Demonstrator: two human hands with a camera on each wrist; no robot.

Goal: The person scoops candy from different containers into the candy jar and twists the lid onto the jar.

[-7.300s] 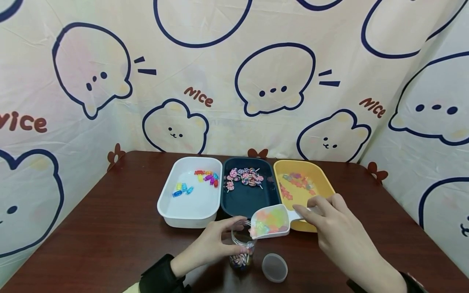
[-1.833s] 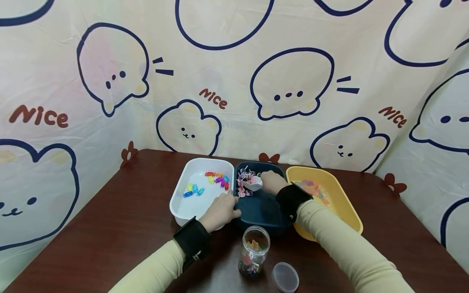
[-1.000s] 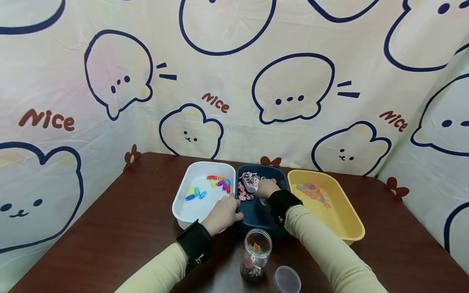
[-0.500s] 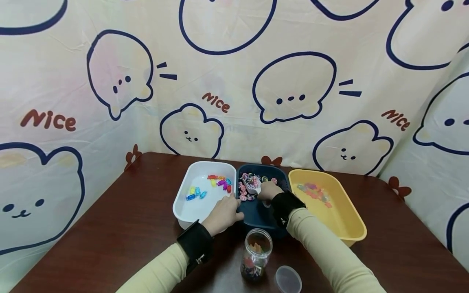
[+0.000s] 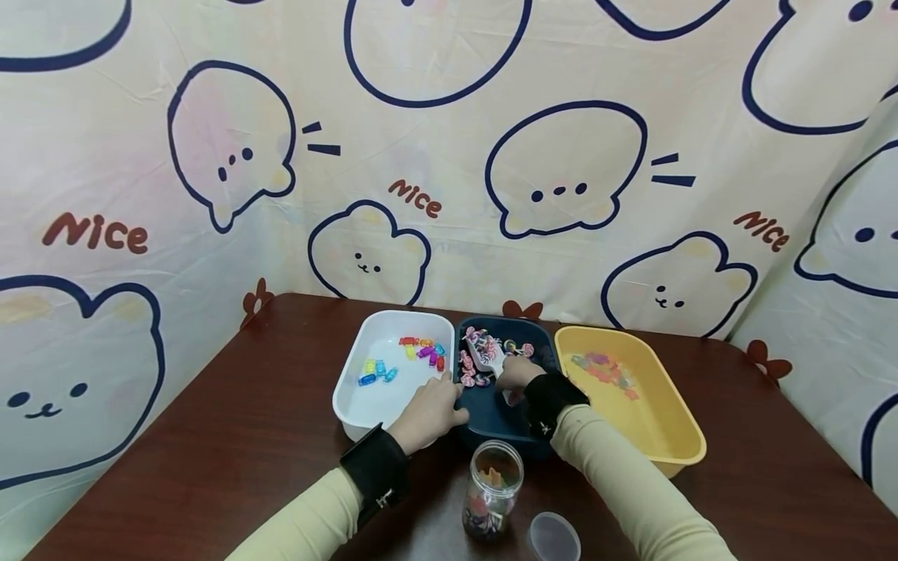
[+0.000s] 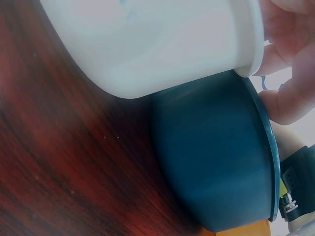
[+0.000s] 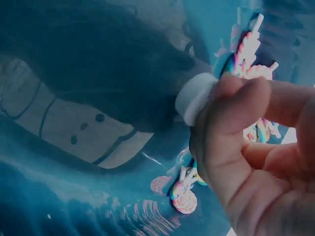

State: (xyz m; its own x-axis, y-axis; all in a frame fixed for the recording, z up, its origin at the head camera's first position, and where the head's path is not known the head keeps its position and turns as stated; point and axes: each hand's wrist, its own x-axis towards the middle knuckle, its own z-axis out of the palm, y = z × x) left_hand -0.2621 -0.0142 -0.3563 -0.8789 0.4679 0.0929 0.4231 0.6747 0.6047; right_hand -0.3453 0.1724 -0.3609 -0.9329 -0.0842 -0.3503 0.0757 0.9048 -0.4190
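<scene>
My right hand (image 5: 517,374) grips the handle of a white scoop (image 5: 495,363) inside the dark blue tray (image 5: 500,422); the handle's end (image 7: 194,98) pokes out of the fist in the right wrist view. Small swirled lollipops (image 5: 479,343) lie in and around the scoop's head. My left hand (image 5: 426,411) rests where the white tray (image 5: 341,401) meets the dark one, its thumb (image 6: 280,105) touching the dark rim. Below the trays stands an uncapped clear jar (image 5: 493,489), with lollipops low down and star-shaped pieces above.
Colourful wrapped candies (image 5: 426,352) sit in the white tray. At right, a yellow tray (image 5: 659,413) holds translucent star-shaped pieces (image 5: 605,374). A clear round lid (image 5: 554,538) lies right of the jar. A patterned cloth (image 5: 449,171) hangs behind the brown table (image 5: 231,436).
Earlier, my left hand held the jar while the scoop tipped star pieces toward it. Now the jar stands alone; the scoop is among the lollipops and has tilted there over the last second.
</scene>
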